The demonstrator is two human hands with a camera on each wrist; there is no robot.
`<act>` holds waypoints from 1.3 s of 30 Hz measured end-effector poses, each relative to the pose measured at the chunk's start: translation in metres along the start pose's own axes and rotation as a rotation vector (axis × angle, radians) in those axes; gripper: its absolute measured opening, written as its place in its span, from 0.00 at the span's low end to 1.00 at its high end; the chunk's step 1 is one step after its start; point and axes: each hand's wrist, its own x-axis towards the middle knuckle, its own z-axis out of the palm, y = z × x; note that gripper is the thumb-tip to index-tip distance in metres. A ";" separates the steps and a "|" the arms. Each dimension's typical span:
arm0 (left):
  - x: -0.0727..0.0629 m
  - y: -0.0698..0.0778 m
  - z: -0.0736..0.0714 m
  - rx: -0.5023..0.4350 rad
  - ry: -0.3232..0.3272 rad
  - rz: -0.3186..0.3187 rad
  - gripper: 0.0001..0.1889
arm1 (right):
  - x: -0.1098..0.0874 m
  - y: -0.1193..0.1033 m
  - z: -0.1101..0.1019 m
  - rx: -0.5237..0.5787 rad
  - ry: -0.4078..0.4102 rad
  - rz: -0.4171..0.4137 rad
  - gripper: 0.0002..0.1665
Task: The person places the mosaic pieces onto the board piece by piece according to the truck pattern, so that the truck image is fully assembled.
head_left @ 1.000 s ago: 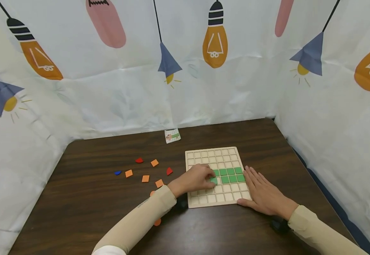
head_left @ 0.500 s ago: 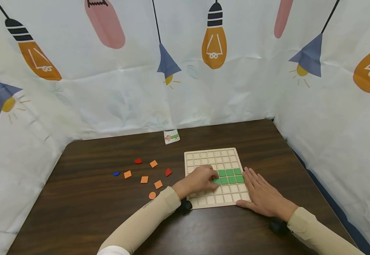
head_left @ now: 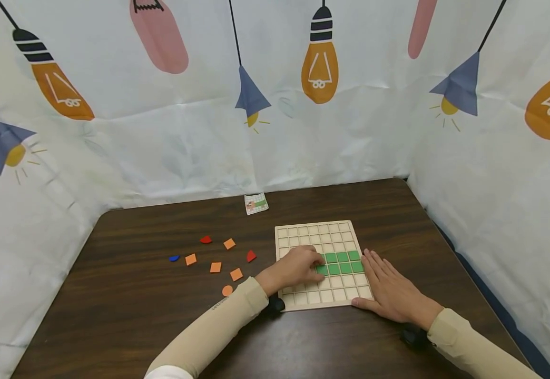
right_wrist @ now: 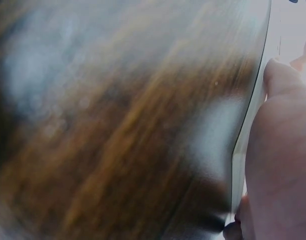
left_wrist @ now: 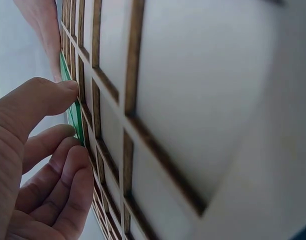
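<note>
A pale wooden grid board [head_left: 334,231] lies on the table, with two rows of green square tiles [head_left: 342,257] set in its middle cells. My left hand [head_left: 297,269] reaches over the board's left half. In the left wrist view its thumb [left_wrist: 58,97] and curled index finger lie on either side of a green tile [left_wrist: 73,117] at the rows' left end, pinching it. Part of that tile is hidden by the fingers. Along the board's right edge, my right hand [head_left: 393,290] rests with straight fingers, its thumb at the near right corner.
Left of the board lie several loose orange squares [head_left: 215,267], an orange disc [head_left: 227,290], red pieces [head_left: 251,256] and a blue piece [head_left: 174,258]. A small pattern card [head_left: 256,203] sits at the back edge of the dark table [head_left: 114,295].
My left hand has moved slightly right, and the green tile under it now sits against its row, where a gap showed before. The right hand stays in place.
</note>
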 end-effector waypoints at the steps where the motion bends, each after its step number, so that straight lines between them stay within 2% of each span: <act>1: -0.001 0.000 0.000 0.002 -0.001 -0.003 0.12 | 0.000 -0.001 0.000 0.001 0.000 -0.003 0.64; 11: -0.012 -0.005 -0.007 0.003 0.017 0.017 0.11 | 0.001 -0.004 0.001 -0.005 0.004 -0.003 0.63; 20: -0.029 -0.011 -0.017 -0.014 0.002 -0.071 0.15 | -0.001 -0.005 0.001 -0.002 0.002 -0.002 0.63; 26: -0.041 -0.018 -0.022 -0.038 0.027 -0.083 0.16 | -0.001 -0.005 0.002 0.002 0.000 -0.002 0.63; 39: -0.065 -0.028 -0.038 -0.021 0.077 -0.127 0.15 | -0.001 -0.008 0.000 -0.002 -0.002 -0.002 0.64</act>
